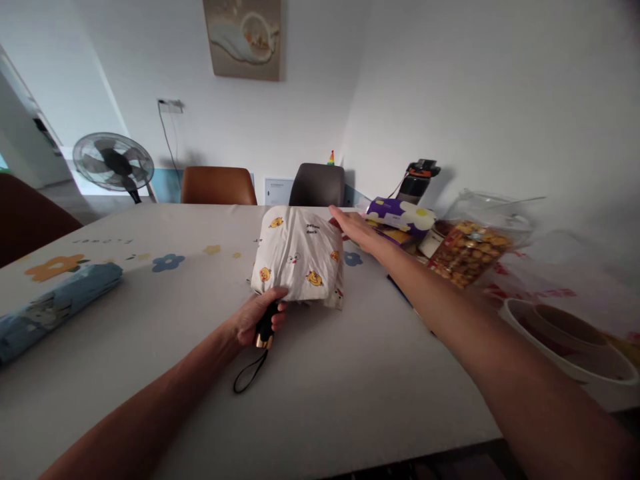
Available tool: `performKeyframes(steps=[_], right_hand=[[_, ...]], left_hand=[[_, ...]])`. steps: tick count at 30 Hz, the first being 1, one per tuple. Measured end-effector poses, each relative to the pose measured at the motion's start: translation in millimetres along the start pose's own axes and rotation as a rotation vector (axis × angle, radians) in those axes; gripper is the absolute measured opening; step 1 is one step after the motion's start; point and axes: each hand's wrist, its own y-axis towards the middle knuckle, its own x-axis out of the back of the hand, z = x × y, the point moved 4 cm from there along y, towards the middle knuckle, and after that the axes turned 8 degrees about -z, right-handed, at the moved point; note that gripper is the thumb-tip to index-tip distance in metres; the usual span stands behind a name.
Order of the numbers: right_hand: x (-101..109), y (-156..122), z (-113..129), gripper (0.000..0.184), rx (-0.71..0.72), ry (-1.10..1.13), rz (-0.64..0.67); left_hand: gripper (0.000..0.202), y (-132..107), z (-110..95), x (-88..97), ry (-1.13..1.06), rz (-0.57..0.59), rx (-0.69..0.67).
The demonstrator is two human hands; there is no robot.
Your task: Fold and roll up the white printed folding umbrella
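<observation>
Two bare hands are busy with one folded umbrella (pixel 299 257), and everything else can be placed from that umbrella. It lies on the big white table (pixel 320 393), about in the middle, with its long line running away from the person: the handle end points back toward the body and the cloth end points toward the two chairs (pixel 218 185) at the far side. The cloth is white and puffy, bunched loose, with little yellow cartoon faces and a few small black words printed on it. The left hand (pixel 257 319) is at the near end of the umbrella, fingers curled tight around the black handle (pixel 266 331), which has a gold tip. A thin black strap loop (pixel 249 377) hangs from the handle and lies on the table, closer to the person. The right hand (pixel 356 230) reaches farther, to the far right corner of the cloth, flat and open with fingers stretched out, touching the edge and gripping nothing. Left of the umbrella, well apart, lies a rolled blue umbrella (pixel 53 308). Right of it sit a bag of snacks (pixel 467 252), a purple flowered pack (pixel 400 215) and stacked bowls (pixel 570 340).
</observation>
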Motion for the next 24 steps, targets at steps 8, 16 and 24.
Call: performKeyframes(steps=[8, 16, 24], right_hand=[[3.6, -29.0, -25.6, 0.03, -0.051, 0.228, 0.074], [7.7, -33.5, 2.9, 0.019, -0.089, 0.568, -0.071], [-23.7, -65.7, 11.9, 0.01, -0.466, 0.717, 0.257]], left_hand=[[0.029, 1.5, 1.4, 2.5, -0.007, -0.018, 0.025], [0.03, 3.6, 0.8, 2.8, -0.029, 0.018, 0.036], [0.029, 4.8, -2.7, 3.4, -0.089, 0.028, 0.033]])
